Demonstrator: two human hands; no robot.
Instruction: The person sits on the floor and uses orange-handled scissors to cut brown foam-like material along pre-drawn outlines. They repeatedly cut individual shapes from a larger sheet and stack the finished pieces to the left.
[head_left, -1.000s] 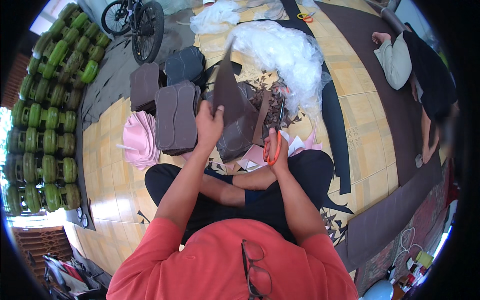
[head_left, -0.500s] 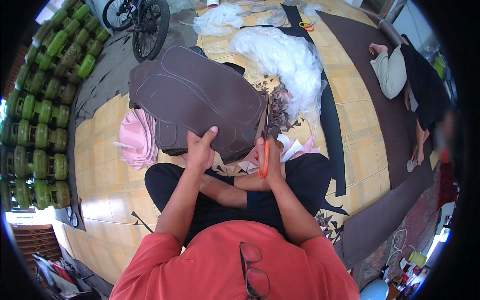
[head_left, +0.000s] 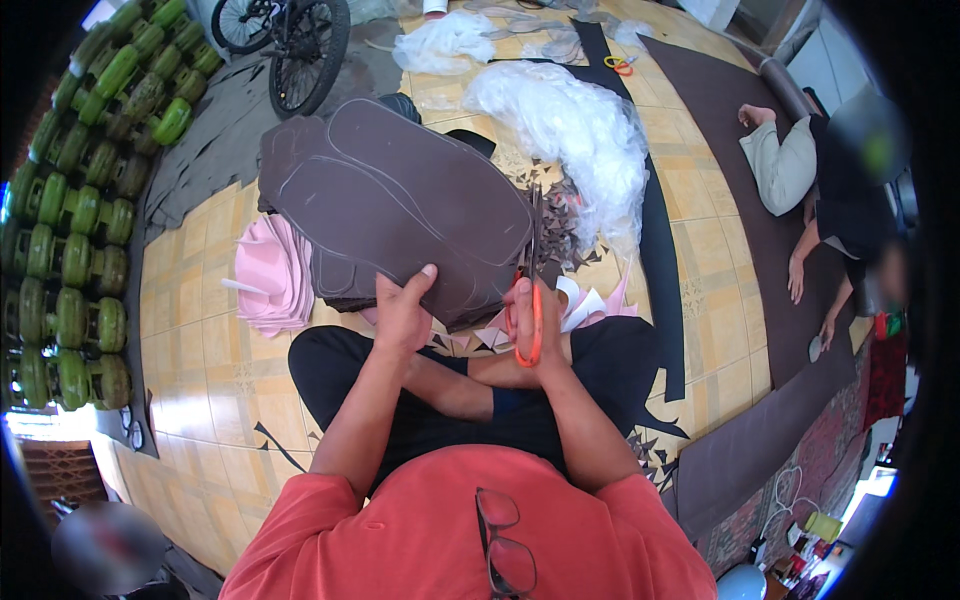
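A dark brown sheet (head_left: 410,190) with pale sole-shaped outlines lies above my crossed legs, on a stack of similar brown pieces. My left hand (head_left: 402,315) is closed on its near edge, thumb on top and fingers hidden beneath. In my right hand (head_left: 551,335) is a pair of orange-handled scissors (head_left: 537,320). The handles stand apart, and the dark blades point away from me along the sheet's right edge. Small brown offcuts (head_left: 560,225) lie scattered beside the blades.
Pink pieces (head_left: 270,275) are stacked at left, clear plastic (head_left: 570,120) beyond the offcuts. Another pair of scissors (head_left: 620,65) lies farther off. At right, a co-worker (head_left: 850,190) sits on a long brown sheet (head_left: 715,150). Green gas cylinders (head_left: 75,260) and a bicycle (head_left: 305,60) stand at left.
The scissors' handles have spread wider, while my left hand keeps its hold. The co-worker has shifted, and one of their hands now reaches over the long sheet. A blurred shape has appeared at lower left.
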